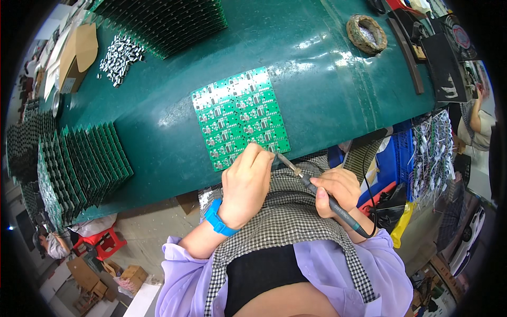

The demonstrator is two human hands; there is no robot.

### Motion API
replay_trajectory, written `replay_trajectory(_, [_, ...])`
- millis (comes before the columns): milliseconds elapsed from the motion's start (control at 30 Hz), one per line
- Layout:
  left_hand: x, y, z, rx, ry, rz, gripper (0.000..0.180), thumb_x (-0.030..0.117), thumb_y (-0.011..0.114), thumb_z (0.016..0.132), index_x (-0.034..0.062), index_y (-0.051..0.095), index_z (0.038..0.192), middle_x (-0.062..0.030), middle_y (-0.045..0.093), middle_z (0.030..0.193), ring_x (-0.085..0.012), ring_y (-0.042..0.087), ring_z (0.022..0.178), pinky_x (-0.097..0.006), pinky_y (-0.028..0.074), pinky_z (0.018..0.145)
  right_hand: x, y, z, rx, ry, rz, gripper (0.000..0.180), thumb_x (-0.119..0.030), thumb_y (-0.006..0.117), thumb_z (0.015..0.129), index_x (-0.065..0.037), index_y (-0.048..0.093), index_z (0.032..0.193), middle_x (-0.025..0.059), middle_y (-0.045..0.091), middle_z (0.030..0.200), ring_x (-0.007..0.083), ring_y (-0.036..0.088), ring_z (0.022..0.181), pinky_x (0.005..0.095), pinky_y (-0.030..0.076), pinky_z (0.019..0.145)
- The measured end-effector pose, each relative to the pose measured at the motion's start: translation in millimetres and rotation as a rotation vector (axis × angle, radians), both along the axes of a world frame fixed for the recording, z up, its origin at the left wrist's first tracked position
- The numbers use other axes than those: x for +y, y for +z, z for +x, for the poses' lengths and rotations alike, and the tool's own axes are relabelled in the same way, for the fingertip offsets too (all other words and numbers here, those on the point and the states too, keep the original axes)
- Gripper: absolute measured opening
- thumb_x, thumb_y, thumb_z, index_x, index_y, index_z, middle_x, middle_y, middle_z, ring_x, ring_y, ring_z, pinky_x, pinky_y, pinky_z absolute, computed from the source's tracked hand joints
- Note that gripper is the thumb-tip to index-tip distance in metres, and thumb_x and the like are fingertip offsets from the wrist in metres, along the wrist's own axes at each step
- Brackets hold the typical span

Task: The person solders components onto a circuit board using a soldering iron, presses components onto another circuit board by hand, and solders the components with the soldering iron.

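A green circuit board panel (240, 117) lies on the dark green table (317, 79), near its front edge. My left hand (245, 185), with a blue wristband, rests at the panel's near edge with fingers curled; whether it pinches anything is hidden. My right hand (338, 189) grips a black soldering iron (327, 199) like a pen. The iron's metal tip points up-left and meets the panel's near right corner, beside my left fingertips.
Rows of upright green boards stand at the left (79, 164) and at the top (163, 21). A pile of small grey parts (120, 57) lies top left. A round tip-cleaning pad (366, 34) sits top right. Blue crates (393, 158) stand below the table.
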State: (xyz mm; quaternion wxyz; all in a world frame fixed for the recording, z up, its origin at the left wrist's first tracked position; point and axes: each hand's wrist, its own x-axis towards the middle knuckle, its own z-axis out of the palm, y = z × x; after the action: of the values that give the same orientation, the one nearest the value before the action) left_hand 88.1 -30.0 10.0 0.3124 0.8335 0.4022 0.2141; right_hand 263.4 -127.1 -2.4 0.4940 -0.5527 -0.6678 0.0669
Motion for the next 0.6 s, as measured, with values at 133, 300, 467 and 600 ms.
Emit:
replay_trajectory(133, [10,11,-20,-0.052,0.093,0.050,0.009,-0.002,0.068,0.078,0.0018,0.062,0.083,-0.0123,0.058,0.080,-0.0284,0.060,0.073,-0.035,0.048,0.064,-6,3,5,0.058,-0.037,0.020,0.014,-0.005,0.061,0.070,0.001,0.066,0.081,0.0082,0.059,0.059,0.0207,0.057,0.048,0.0300,0.046,0.045])
replay_trajectory(300, [55,11,-76,0.029,0.532,0.431,0.006,-0.004,0.063,0.083,-0.0004,0.061,0.087,-0.0048,0.051,0.074,-0.0136,0.039,0.057,-0.029,0.035,0.053,5,11,3,0.157,-0.171,-0.061,0.021,-0.010,0.070,0.075,0.003,0.064,0.090,0.0121,0.061,0.067,0.0219,0.059,0.055,0.0305,0.046,0.051])
replay_trajectory(467, [113,32,-87,-0.034,0.674,0.637,0.005,-0.004,0.063,0.083,-0.0011,0.065,0.087,-0.0045,0.055,0.075,-0.0128,0.046,0.062,-0.027,0.037,0.055,58,27,-4,0.155,-0.031,-0.166,0.034,-0.011,0.076,0.073,0.003,0.067,0.102,0.0152,0.066,0.085,0.0259,0.064,0.069,0.0319,0.051,0.061])
replay_trajectory(600, [118,11,-40,-0.106,0.429,0.375,0.008,0.001,0.067,0.080,0.0025,0.063,0.087,-0.0071,0.058,0.075,-0.0160,0.048,0.060,-0.028,0.038,0.054,99,35,-18,0.108,0.027,-0.113,0.027,-0.003,0.072,0.073,0.003,0.067,0.099,0.0148,0.067,0.081,0.0242,0.066,0.069,0.0309,0.051,0.062])
